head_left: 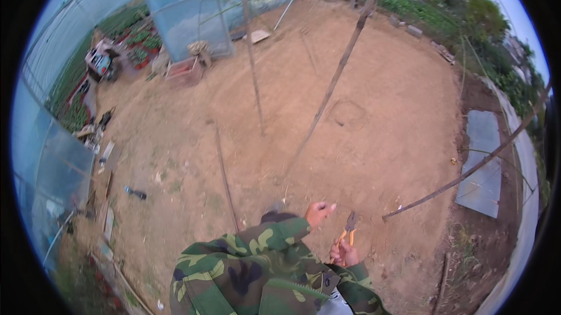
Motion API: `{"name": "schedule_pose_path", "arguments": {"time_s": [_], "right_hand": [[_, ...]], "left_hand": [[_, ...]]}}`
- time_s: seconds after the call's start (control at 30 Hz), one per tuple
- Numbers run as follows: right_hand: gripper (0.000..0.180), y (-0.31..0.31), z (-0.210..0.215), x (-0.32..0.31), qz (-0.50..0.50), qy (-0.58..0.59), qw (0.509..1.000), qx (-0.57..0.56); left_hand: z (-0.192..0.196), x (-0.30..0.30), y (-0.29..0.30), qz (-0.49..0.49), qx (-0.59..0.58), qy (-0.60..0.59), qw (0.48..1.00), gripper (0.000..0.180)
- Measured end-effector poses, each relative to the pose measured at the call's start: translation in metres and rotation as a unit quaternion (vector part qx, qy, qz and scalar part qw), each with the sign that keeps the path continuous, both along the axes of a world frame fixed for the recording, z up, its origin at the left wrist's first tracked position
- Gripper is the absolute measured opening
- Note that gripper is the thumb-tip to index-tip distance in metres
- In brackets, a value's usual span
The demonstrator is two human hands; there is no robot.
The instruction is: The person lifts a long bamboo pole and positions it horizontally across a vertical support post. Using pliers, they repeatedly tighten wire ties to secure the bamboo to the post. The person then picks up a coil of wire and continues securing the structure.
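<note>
My left hand [320,211] reaches forward out of a camouflage sleeve, low over bare brown soil, its fingers curled together with nothing visible in them. It hovers just right of the foot of a long slanted wooden pole [333,84]. My right hand [345,253] sits closer to my body and grips a pair of pliers [350,226] with orange handles, the dark jaws pointing up and away. The two hands are a short distance apart.
A thin upright pole [252,63] and a low stake [224,175] stand in the soil; another pole [467,172] slants at the right over a grey sheet [482,163]. Plastic greenhouse walls [193,11] close the back and left. A dark tool [135,193] lies on the left.
</note>
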State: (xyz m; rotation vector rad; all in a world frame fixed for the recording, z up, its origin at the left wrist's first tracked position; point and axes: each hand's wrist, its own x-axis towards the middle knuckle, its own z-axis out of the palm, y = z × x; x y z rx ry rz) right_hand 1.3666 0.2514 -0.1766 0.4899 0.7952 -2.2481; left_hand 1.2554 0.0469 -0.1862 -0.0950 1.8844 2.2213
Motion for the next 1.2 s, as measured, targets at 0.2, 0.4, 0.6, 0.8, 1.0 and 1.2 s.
{"name": "schedule_pose_path", "arguments": {"time_s": [0.2,0.4,0.6,0.8,1.0,1.2], "right_hand": [[0.025,-0.049,-0.045,-0.035,-0.123,-0.007,0.989,0.077],[0.02,-0.132,-0.013,-0.031,-0.241,-0.036,0.967,0.071],[0.021,-0.181,-0.002,-0.043,-0.279,-0.073,0.957,0.037],[0.014,-0.173,0.019,-0.05,-0.343,-0.012,0.935,0.09],[0.016,-0.163,0.022,-0.095,-0.335,0.05,0.937,0.08],[0.014,-0.184,0.024,-0.138,-0.278,0.042,0.958,0.057]], "left_hand": [[-0.013,-0.084,-0.037,-0.003,-0.146,0.127,0.981,0.041],[0.127,-0.282,-0.099,0.172,-0.386,0.277,0.863,0.074],[0.124,-0.401,-0.111,-0.048,-0.361,0.235,0.901,0.063],[0.14,-0.342,-0.113,-0.15,-0.359,0.32,0.864,0.057],[0.178,-0.266,-0.136,-0.333,-0.411,0.362,0.768,0.074],[0.24,-0.192,-0.09,-0.416,-0.442,0.356,0.711,0.061]]}}
